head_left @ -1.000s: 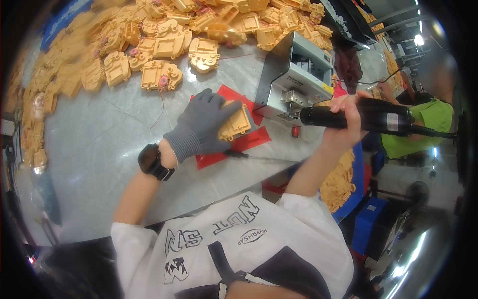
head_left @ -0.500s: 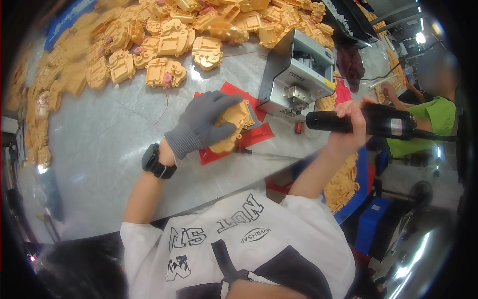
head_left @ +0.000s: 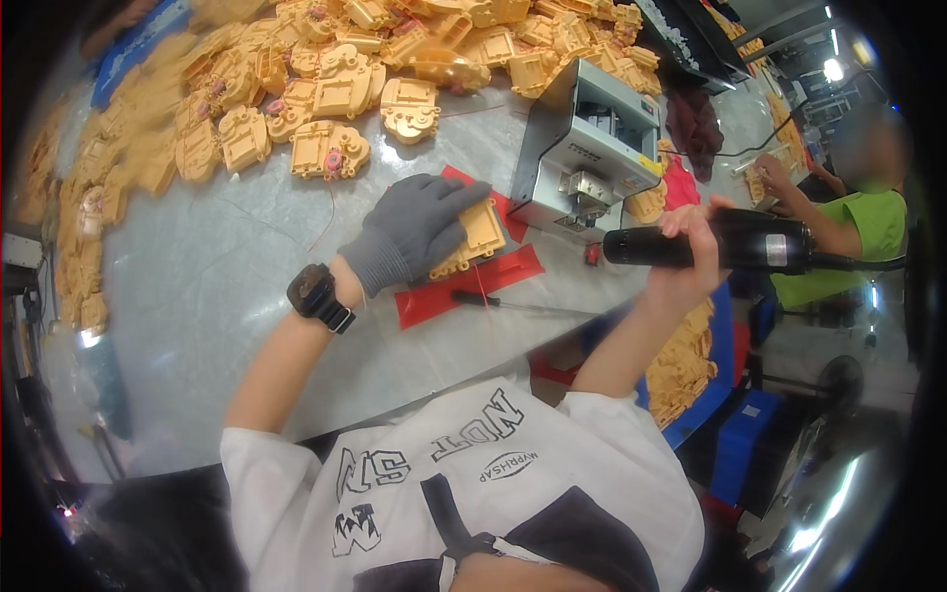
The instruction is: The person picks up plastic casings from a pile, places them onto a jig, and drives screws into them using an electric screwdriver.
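Note:
My left hand [head_left: 419,222], in a grey knit glove, holds a yellow plastic housing [head_left: 481,235] down over a red mat [head_left: 464,286]. Its fingers lie across the housing's left part and hide that side. A thin red wire trails from the housing's near edge. In my bare right hand [head_left: 693,247] is a black electric screwdriver [head_left: 760,240], gripped around the body and held level, its front end pointing left. A small tool with a black handle [head_left: 475,298] and a thin metal shaft lies at the mat's near edge.
A grey metal machine [head_left: 582,148] stands just right of the mat. Many yellow housings [head_left: 335,84] are heaped along the table's far and left sides. More yellow parts [head_left: 681,365] fill a blue bin by my right arm. A person in a green top [head_left: 868,237] works at the right.
The housing under my left hand has been turned and now lies flatter, with its red wire showing. My left fingers have shifted on top of it. The screwdriver has barely moved.

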`<state>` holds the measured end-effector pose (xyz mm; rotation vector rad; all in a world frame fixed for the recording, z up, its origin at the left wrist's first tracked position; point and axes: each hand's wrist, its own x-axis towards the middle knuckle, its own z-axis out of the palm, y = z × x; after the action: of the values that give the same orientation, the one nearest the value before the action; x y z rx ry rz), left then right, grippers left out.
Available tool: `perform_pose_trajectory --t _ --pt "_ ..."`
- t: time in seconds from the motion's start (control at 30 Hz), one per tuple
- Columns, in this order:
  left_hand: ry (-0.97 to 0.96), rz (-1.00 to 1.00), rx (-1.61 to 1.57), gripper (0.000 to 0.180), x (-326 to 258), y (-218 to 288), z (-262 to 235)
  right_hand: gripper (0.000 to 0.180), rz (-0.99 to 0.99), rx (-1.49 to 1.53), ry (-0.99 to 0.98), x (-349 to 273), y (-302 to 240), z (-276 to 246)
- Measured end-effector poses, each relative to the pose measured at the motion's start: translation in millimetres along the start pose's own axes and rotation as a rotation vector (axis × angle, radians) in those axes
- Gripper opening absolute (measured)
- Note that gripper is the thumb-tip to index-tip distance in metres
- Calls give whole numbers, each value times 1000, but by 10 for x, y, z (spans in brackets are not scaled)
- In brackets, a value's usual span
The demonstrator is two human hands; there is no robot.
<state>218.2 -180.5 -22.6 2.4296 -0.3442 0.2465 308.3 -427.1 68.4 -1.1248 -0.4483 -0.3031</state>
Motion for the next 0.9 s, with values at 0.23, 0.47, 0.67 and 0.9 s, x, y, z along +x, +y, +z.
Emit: perform_pose_trajectory --t 0.23,0.47,0.67,0.9 --pt "3 -105 271 68 -30 284 -40 35 12 -17 18 -20 26 -17" --pt "-9 -171 157 80 -62 288 -7 35 -15 -3 -51 -52 -40 -24" --pt "258 -81 32 79 -141 594 -409 36 38 -38 -22 -62 -88 -281" --pt "-43 -135 303 87 -72 272 61 35 20 -39 -3 -63 -21 -137"
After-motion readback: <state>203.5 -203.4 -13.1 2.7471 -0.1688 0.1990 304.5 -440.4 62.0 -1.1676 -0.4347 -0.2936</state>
